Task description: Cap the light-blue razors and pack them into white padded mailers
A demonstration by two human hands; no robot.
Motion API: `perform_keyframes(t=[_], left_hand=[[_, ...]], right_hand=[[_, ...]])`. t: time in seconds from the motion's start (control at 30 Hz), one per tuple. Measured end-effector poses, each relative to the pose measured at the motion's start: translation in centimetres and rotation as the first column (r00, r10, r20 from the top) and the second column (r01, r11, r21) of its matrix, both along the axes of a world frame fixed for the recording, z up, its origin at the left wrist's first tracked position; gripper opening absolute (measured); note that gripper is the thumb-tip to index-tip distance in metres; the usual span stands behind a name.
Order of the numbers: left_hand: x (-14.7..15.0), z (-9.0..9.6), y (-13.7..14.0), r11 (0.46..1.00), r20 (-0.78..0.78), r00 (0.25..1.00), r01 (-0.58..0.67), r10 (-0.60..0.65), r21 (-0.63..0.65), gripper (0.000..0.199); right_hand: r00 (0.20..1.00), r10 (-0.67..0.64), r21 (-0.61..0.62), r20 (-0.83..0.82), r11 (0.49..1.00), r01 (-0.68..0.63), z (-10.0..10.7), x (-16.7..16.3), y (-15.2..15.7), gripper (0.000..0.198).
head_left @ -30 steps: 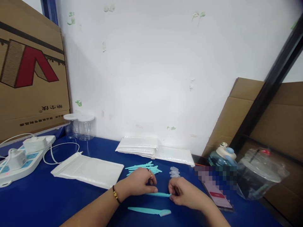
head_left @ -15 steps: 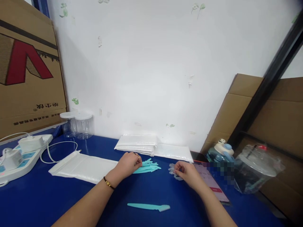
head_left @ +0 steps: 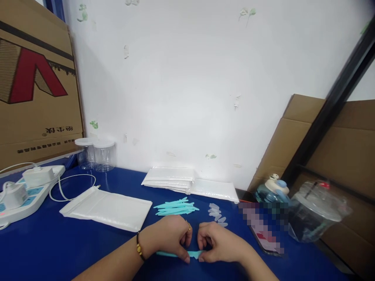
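A turquoise eyebrow razor lies low in front of me, level with the blue table, partly covered by my fingers. My left hand is closed on its handle, thumb pressed along it. At the blade end, my right hand pinches with thumb and bent fingers; whether a small cap is also between them is hidden. Just beyond my hands lies a pile of the same turquoise razors. Several small translucent blade caps are spread to the right of that pile.
A white padded mailer lies left, with stacked mailers against the wall. Further left are a power strip with cable and lidded clear jars. On the right are a phone, a figurine and a bagged cup.
Both hands have come toward me, the left from the razor pile and the right from the caps. They now meet at the single razor that lay alone in front.
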State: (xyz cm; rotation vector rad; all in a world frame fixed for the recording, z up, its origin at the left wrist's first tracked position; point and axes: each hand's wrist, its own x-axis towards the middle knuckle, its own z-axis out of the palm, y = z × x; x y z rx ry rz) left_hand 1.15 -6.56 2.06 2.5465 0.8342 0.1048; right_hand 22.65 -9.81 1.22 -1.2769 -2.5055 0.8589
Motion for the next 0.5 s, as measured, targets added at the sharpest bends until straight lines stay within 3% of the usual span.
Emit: perform_keyframes(t=[0.1,0.17,0.5], left_hand=[[0.3,-0.2,-0.2,0.997,0.007,1.000,-0.028,0.028,0.074,0.010],[0.3,-0.4,0.0,0.987,0.011,0.999,-0.049,0.048,0.154,0.014],[1.0,-0.1,0.4,0.948,0.037,0.998,-0.064,0.055,0.311,0.013]], right_hand=[[0.998,-0.054,0.095,0.031,0.994,0.051,0.1,-0.4,-0.2,0.010],[0.997,-0.076,0.144,0.028,0.987,0.071,0.3,-0.7,-0.3,0.008],[0.994,-0.108,0.129,-0.017,0.986,0.109,1.6,0.5,-0.1,0.006]])
